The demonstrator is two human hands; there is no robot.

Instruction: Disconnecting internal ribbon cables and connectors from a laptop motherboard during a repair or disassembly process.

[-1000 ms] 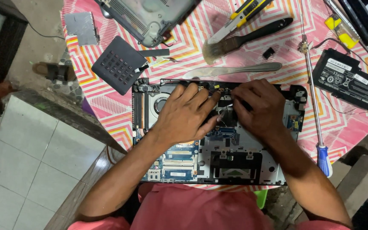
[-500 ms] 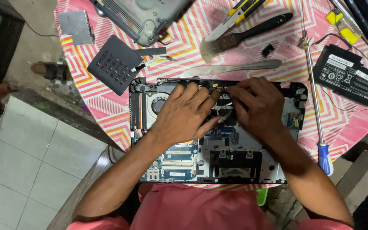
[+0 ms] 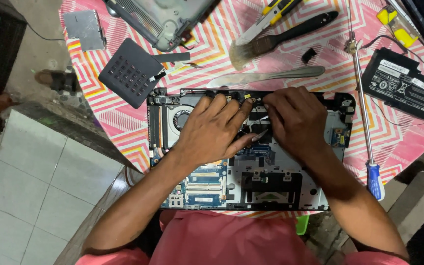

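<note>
An opened laptop base (image 3: 280,191) lies on the round table with its circuit board and cooling fan (image 3: 180,118) exposed. My left hand (image 3: 214,130) rests flat on the board beside the fan, fingers reaching toward the back edge. My right hand (image 3: 295,120) lies next to it, fingertips pressed on a part near the hinge edge. The two thumbs nearly meet over the middle of the board. What lies under the fingers is hidden.
On the pink zigzag tablecloth (image 3: 408,142) lie a long screwdriver with a blue handle (image 3: 366,118), a black battery pack (image 3: 403,83), a paint brush (image 3: 280,37), a metal pry blade (image 3: 266,76), a dark vented cover (image 3: 128,71) and a laptop shell (image 3: 168,17). Tiled floor lies left.
Both hands stay on the board's back edge. The right hand's fingers have shifted slightly; the view has drifted a little.
</note>
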